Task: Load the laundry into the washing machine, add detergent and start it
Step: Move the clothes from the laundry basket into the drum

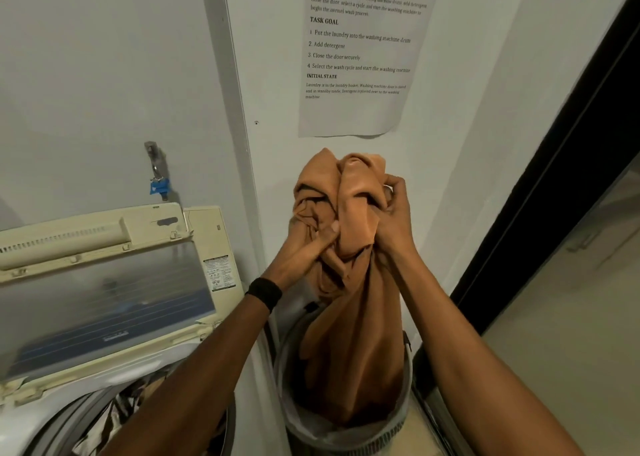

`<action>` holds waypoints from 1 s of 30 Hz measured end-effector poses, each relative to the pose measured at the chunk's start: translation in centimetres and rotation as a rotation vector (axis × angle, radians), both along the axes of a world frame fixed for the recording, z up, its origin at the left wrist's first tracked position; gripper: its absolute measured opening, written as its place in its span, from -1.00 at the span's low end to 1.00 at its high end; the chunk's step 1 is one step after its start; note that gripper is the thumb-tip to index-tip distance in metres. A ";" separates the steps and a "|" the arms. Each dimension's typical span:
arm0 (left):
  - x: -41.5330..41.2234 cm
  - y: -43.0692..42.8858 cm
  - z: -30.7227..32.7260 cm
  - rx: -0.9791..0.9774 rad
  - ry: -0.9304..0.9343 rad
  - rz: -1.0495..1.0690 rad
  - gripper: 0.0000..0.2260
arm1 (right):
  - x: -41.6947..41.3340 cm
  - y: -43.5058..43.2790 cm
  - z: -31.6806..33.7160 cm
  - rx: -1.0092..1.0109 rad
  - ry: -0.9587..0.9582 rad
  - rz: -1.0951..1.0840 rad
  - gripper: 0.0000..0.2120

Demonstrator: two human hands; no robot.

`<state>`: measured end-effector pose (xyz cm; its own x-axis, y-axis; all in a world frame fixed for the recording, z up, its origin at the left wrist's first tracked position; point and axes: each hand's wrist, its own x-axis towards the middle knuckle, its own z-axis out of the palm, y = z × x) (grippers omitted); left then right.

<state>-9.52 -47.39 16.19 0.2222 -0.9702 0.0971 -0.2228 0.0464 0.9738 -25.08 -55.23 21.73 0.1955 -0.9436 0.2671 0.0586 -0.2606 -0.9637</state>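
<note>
Both the left hand [304, 251] and the right hand [393, 220] had their fingers clamped on the orange cloth [349, 282], which should be lifted fully clear of the laundry basket [346, 438] before swinging it to the washing machine drum [69, 417].

We see little of the floor [420, 429]: a narrow yellowish strip at the bottom edge, just right of the round grey mesh laundry basket [349, 443] that stands on it. The basket sits close to the white wall, between the white top-loading washing machine [31, 417] on its left and the black door frame [554, 185] on its right. The machine stands just beside the basket; whether they touch we cannot tell. Its cream lid with a tinted window [104, 300] is raised towards the wall. Past the frame we make out more pale beige flooring [561, 369], blurred.
</note>
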 end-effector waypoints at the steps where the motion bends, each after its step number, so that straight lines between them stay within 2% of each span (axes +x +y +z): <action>1: 0.0 0.2 0.5 0.012 -0.070 -0.043 -0.32 | 0.0 -0.2 0.0 0.013 0.029 0.012 -0.76; 3: -0.6 0.1 0.5 -0.003 -0.217 -0.101 -0.17 | -0.1 -0.4 0.1 0.007 0.118 0.082 -0.76; 4: -1.1 0.0 0.1 -0.017 -0.229 -0.083 -0.15 | 0.0 -0.2 0.3 -0.020 0.177 0.125 -0.78; 6: -2.0 -0.3 -1.1 -0.079 -0.129 0.087 -0.24 | 0.2 0.0 0.4 -0.081 0.258 0.208 -0.81; 8: -2.3 -0.7 -1.5 -0.098 -0.022 0.235 -0.27 | -0.5 -0.2 0.4 -0.130 0.309 0.318 -0.76; 10: -2.0 -1.2 -1.1 -0.026 -0.041 0.321 -0.24 | -1.4 -0.5 0.2 -0.168 0.330 0.411 -0.70; 13: -2.0 -2.3 -0.8 0.026 -0.045 0.381 -0.39 | -1.9 0.4 -1.5 -0.310 0.248 0.314 -0.61; 14: -2.1 -2.5 -0.7 0.037 -0.061 0.398 -0.41 | -1.7 1.0 -3.0 -0.316 0.198 0.252 -0.51; 16: -2.1 -2.9 -0.6 0.040 -0.071 0.418 -0.41 | -1.6 2.2 -7.0 -0.069 0.175 0.141 -0.04; 17: -1.9 -2.9 -0.5 0.033 -0.058 0.417 -0.42 | -2.1 2.6 -9.2 0.064 0.265 0.136 0.10; 18: -1.8 -2.9 -0.4 0.029 -0.038 0.414 -0.41 | -2.8 2.8 -11.6 0.141 0.389 0.172 0.11; 20: -1.6 -2.8 -0.4 0.044 -0.005 0.415 -0.38 | -4.7 3.4 -15.9 0.204 0.649 0.322 -0.04; 21: -1.5 -2.9 -0.5 0.062 -0.003 0.415 -0.37 | -5.4 3.4 -17.2 0.216 0.741 0.362 -0.19; 23: -1.3 -3.0 -0.8 0.099 -0.022 0.439 -0.35 | -5.9 2.4 -18.4 0.155 0.818 0.306 -0.57; 25: -0.9 -3.0 -1.2 0.114 -0.038 0.469 -0.36 | -5.5 1.1 -16.5 0.109 0.847 0.288 -0.71; 27: -0.8 -2.7 -2.0 0.134 -0.120 0.447 -0.38 | -4.9 0.0 -12.3 0.070 0.732 0.268 -0.71; 30: -1.0 -1.7 -3.6 0.146 -0.178 0.432 -0.36 | -5.2 0.6 -5.1 -0.135 0.432 0.097 -0.82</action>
<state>-10.57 -49.12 12.61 0.5997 -0.7992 0.0398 -0.3549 -0.2210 0.9084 -30.28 -54.65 16.63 0.4020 -0.8777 0.2607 -0.3105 -0.3986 -0.8630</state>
